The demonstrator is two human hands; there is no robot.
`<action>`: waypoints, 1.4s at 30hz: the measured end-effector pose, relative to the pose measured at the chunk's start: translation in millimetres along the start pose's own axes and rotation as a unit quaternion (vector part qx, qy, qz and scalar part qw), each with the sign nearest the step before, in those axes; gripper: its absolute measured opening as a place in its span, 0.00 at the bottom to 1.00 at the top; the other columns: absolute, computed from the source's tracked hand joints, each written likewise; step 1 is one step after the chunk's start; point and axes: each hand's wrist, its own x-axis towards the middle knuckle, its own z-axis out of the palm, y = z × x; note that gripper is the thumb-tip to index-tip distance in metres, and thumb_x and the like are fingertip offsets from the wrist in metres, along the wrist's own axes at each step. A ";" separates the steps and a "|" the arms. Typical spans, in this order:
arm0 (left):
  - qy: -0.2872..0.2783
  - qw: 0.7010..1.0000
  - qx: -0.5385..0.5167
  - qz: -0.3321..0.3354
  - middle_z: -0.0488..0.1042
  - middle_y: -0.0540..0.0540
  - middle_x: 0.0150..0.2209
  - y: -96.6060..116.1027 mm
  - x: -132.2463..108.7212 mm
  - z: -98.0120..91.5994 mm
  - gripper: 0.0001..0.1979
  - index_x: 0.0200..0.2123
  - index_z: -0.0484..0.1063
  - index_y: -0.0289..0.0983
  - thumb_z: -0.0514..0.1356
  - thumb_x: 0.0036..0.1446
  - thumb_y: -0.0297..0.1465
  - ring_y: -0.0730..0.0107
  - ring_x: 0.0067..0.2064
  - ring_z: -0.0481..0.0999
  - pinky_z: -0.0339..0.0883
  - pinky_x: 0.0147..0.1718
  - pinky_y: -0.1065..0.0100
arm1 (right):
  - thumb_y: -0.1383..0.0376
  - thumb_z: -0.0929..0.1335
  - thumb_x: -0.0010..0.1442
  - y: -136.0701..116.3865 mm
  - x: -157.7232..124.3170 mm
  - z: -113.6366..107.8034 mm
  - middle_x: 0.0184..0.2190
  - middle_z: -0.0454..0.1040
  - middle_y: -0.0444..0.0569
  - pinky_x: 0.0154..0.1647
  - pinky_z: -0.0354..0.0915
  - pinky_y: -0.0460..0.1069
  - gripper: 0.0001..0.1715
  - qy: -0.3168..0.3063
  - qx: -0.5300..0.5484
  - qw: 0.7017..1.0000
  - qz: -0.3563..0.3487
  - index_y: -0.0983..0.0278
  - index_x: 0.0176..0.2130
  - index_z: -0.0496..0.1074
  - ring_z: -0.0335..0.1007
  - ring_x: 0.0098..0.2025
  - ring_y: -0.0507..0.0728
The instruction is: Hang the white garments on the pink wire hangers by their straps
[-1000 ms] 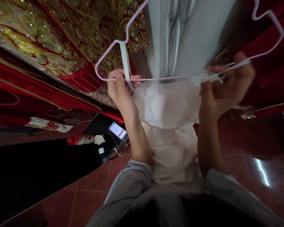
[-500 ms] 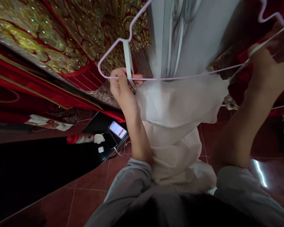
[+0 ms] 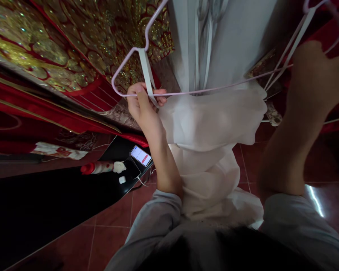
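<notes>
A pale pink wire hanger (image 3: pixel 186 92) is held up in front of me with a sheer white garment (image 3: pixel 211 124) hanging from it down to the floor. My left hand (image 3: pixel 142 101) is closed on the hanger's bottom bar at its left end, pinching the garment's white strap (image 3: pixel 145 71) that loops over the left shoulder notch. My right hand (image 3: pixel 313 71) is raised at the hanger's right end, beside the other white strap (image 3: pixel 288 49), which runs up to the right notch. Its fingers are blurred and turned away from me.
Red and gold embroidered gowns (image 3: pixel 59 49) hang at the left, a white gown (image 3: pixel 214 37) straight ahead, dark red fabric at the right. A black table (image 3: pixel 45 199) at the left carries a lit phone (image 3: pixel 141 155), a red-capped bottle (image 3: pixel 97 167) and a small white charger. The floor is red tile (image 3: pixel 271 150).
My right hand has risen and carried the right strap up towards the hanger's right notch, stretching the garment's top edge wider. My left hand has kept its grip.
</notes>
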 end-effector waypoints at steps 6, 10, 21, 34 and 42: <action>-0.016 0.999 -0.041 0.008 0.74 0.52 0.23 -0.2 -3.9 4.2 0.16 0.35 0.62 0.40 0.43 0.79 0.28 0.73 0.23 0.67 0.58 0.28 0.68 | 0.75 0.70 0.51 -10.0 -75.3 37.4 0.47 0.72 0.46 0.32 0.69 0.47 0.30 -0.143 -0.066 0.963 -0.219 0.54 0.52 0.76 0.66 0.34 0.48; -0.032 0.998 -0.026 0.054 0.76 0.50 0.26 -2.7 -7.4 -4.8 0.13 0.36 0.66 0.39 0.50 0.76 0.28 0.70 0.27 0.70 0.59 0.32 0.65 | 0.68 0.72 0.53 -8.4 -99.8 45.3 0.53 0.68 0.48 0.28 0.67 0.49 0.32 -0.232 -0.084 0.958 -0.147 0.49 0.57 0.70 0.63 0.31 0.48; -0.209 0.974 0.087 0.023 0.75 0.43 0.28 65.5 -8.6 -34.9 0.14 0.33 0.81 0.38 0.62 0.67 0.40 0.69 0.22 0.55 0.49 0.20 0.64 | 0.62 0.68 0.58 2.4 -111.1 57.5 0.56 0.66 0.50 0.32 0.70 0.53 0.28 -0.201 -0.052 0.968 -0.140 0.46 0.58 0.68 0.68 0.45 0.57; 0.000 1.000 -0.024 0.008 0.79 0.49 0.53 31.8 9.0 -45.3 0.11 0.47 0.78 0.43 0.62 0.66 0.39 0.75 0.26 0.63 0.49 0.20 0.68 | 0.63 0.67 0.59 6.6 -104.0 50.2 0.58 0.65 0.48 0.33 0.69 0.53 0.31 -0.219 -0.055 0.962 -0.152 0.44 0.60 0.66 0.68 0.40 0.55; -0.138 0.990 -0.029 -0.030 0.82 0.45 0.43 12.2 -14.6 -20.6 0.10 0.40 0.70 0.40 0.59 0.71 0.40 0.74 0.22 0.63 0.48 0.22 0.67 | 0.56 0.68 0.62 -1.8 -107.2 53.0 0.55 0.70 0.46 0.33 0.72 0.52 0.21 -0.150 -0.042 0.971 -0.180 0.44 0.55 0.72 0.72 0.45 0.56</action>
